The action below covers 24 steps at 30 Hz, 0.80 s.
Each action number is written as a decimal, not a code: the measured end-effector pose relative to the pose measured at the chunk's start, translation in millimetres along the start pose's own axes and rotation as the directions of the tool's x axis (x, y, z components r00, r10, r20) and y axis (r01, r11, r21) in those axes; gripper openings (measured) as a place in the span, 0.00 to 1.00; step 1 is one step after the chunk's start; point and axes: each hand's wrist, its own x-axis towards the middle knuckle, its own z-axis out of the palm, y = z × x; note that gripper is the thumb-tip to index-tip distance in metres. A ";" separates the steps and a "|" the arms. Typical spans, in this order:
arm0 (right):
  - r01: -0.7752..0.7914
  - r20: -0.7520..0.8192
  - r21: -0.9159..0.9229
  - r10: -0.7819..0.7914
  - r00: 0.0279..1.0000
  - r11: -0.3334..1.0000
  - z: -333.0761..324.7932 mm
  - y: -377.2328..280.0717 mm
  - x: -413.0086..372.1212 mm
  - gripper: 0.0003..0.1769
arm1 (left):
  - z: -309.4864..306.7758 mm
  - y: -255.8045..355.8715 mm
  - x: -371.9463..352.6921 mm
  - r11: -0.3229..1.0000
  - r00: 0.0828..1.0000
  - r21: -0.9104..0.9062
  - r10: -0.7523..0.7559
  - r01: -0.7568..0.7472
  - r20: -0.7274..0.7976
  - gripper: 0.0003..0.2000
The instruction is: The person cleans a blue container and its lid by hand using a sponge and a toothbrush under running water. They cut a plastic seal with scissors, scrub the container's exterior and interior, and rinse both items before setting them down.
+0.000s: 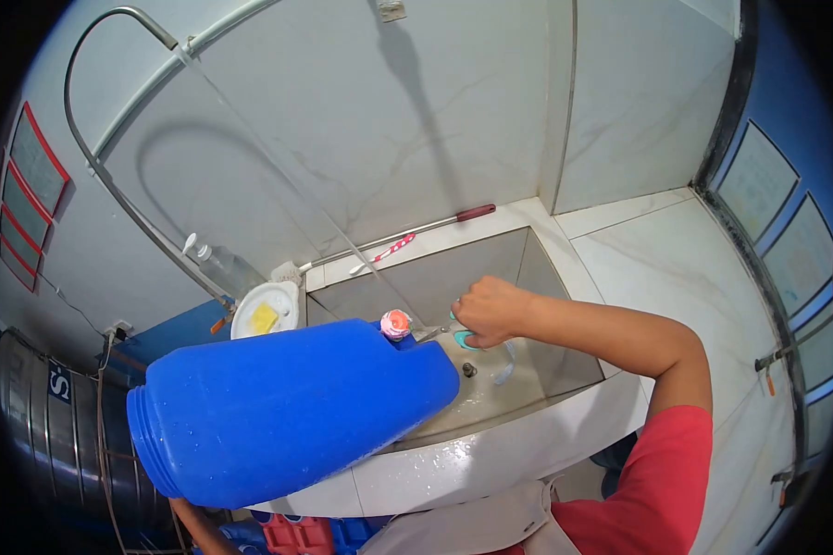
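A large blue plastic jerrycan (278, 407) lies tilted across the left side and front rim of the sink (565, 351). Its spout end, with an orange cap (396, 324) wrapped in pinkish-white material, points right over the basin. My right hand (492, 313) is closed around scissors (467, 340) with teal handles, their metal blades reaching left toward the cap. Below the jerrycan's base, at the lower left, my left forearm (199, 527) shows; the hand itself is hidden behind the can. Inside the basin, near the drain (469, 369), lies a clear strip (504, 365).
Water runs from a curved tap (171, 42) into the sink. On the back ledge lie a red-and-white toothbrush (389, 252) and a long-handled brush (416, 231). A white dish (287, 301) with a yellow sponge (264, 319) and a pump bottle (222, 264) stand at left.
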 end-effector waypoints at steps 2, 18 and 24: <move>0.035 0.012 -0.006 -0.035 0.999 0.999 -2.9 3.5 2.4 0.16 | 0.7 -0.6 1.1 1.000 1.000 0.002 -0.002 0.002 0.008 0.25; -0.286 0.288 0.958 0.079 0.954 -0.027 85.5 4.4 90.6 0.15 | 34.9 107.0 17.2 0.836 0.907 0.448 0.131 -0.318 0.400 0.23; -0.345 0.351 0.924 -0.009 0.936 0.165 96.5 16.7 96.9 0.16 | 114.7 233.5 10.9 0.904 0.911 0.257 0.253 -0.342 0.325 0.13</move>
